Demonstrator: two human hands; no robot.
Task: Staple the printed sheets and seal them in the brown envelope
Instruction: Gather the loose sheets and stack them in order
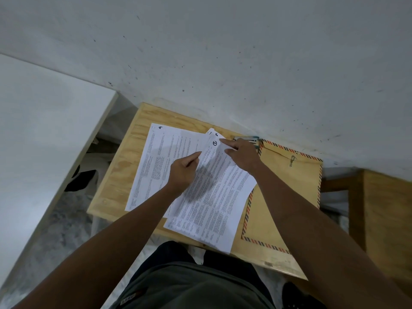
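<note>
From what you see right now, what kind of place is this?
Probably a plain workroom or storeroom, not a furnished office: a small plywood table pushed against a scuffed white wall, a bare mottled floor, and only printed sheets and a brown envelope on it.

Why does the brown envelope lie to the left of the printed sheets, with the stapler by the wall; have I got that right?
Not quite: the head view shows the brown envelope to the right of the printed sheets, partly under them. The stapler does lie by the wall.

On a wooden table (111, 192), the left hand (181, 172) pinches the sheets' (209, 197) lifted edge while the right hand (242, 153) presses their top corner. A brown envelope (289, 186) lies beside them, with what may be a stapler (247, 138) behind the right hand.
</note>
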